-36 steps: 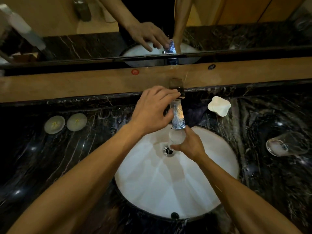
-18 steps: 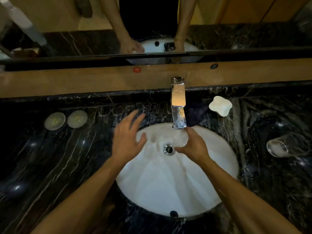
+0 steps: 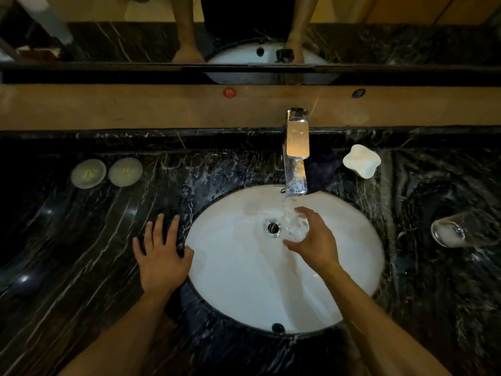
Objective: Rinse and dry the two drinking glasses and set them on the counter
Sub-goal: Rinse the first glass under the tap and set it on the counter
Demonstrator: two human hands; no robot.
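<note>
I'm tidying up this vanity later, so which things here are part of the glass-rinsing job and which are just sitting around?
In use:
- glass held by the right hand under the faucet
- second glass on its side on the counter
- sink

Lying about:
- two round discs
- white soap dish

The left hand rests on the counter.

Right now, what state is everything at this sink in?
Faucet: running, water pouring from the spout.
Glass in hand: under the stream, over the basin, water filling it.
Second glass: lying on its side on the counter at the right.
Right hand: fingers curled round the glass in hand.
Left hand: flat on the counter edge, fingers spread.
Basin: wet, drain open.
</note>
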